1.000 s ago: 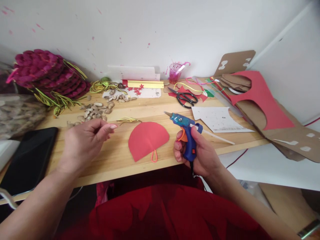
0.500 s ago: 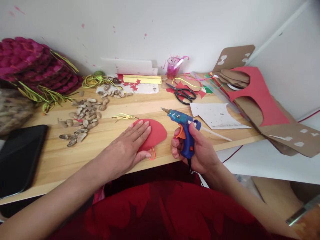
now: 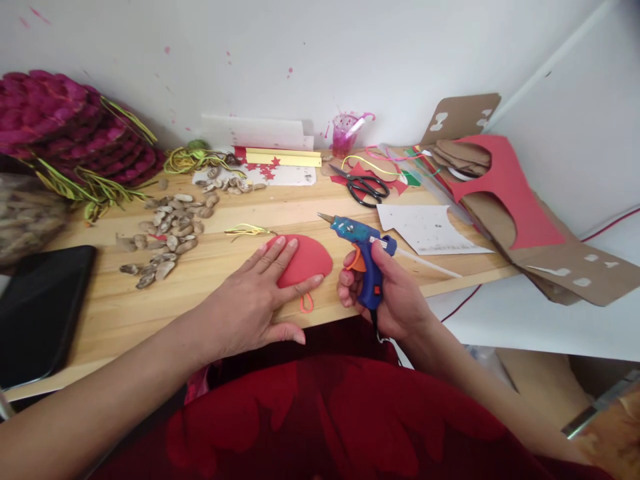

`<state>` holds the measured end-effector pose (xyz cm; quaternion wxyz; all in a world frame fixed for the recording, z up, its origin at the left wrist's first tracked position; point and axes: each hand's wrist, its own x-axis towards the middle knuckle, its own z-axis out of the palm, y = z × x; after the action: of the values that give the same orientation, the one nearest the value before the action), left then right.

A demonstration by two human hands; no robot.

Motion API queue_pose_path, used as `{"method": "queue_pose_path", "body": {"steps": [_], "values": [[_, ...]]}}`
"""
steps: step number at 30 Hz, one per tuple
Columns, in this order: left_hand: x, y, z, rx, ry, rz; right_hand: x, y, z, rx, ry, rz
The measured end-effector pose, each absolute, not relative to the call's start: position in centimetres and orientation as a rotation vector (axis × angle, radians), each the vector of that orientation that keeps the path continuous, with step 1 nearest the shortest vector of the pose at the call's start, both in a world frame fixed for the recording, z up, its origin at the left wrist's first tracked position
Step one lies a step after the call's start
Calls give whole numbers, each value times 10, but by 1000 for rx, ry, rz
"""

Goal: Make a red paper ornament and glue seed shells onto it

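My left hand (image 3: 255, 300) lies flat with spread fingers on a red fan-shaped paper piece (image 3: 310, 259) near the front edge of the wooden table (image 3: 220, 260). An orange loop (image 3: 306, 304) sticks out from the paper's lower edge. My right hand (image 3: 387, 293) is closed round the handle of a blue glue gun (image 3: 361, 247), held just right of the paper with its nozzle pointing left and away. A glue stick juts out of the gun's back.
Seed shells (image 3: 167, 240) lie scattered left of centre. A black tablet (image 3: 40, 307) is at the far left, magenta woven pieces (image 3: 70, 130) behind it. Black scissors (image 3: 367, 188), a pink cup (image 3: 345, 133), white paper (image 3: 430, 230) and red and brown card (image 3: 505, 193) fill the right.
My left hand came from the left, where it was pinched above the table, and settled flat on the red paper, then slid back toward me a little. The glue gun hand barely moved.
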<state>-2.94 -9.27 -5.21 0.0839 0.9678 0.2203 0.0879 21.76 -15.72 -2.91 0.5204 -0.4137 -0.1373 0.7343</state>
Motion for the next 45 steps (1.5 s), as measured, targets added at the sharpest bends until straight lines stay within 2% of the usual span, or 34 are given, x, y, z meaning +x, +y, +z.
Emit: {"method": "queue_pose_path", "body": {"steps": [10, 16, 34, 45], "values": [[-43, -83, -45, 2712, 660, 175, 218, -157, -30, -977, -337, 1761], [-42, -82, -55, 2858, 641, 204, 219, -156, -32, -987, -344, 1746], [-49, -78, -56, 2787, 566, 246, 214, -149, -24, -1060, -424, 1479], [-43, -86, -59, 2912, 731, 213, 216, -139, -21, -1095, -418, 1515]]}}
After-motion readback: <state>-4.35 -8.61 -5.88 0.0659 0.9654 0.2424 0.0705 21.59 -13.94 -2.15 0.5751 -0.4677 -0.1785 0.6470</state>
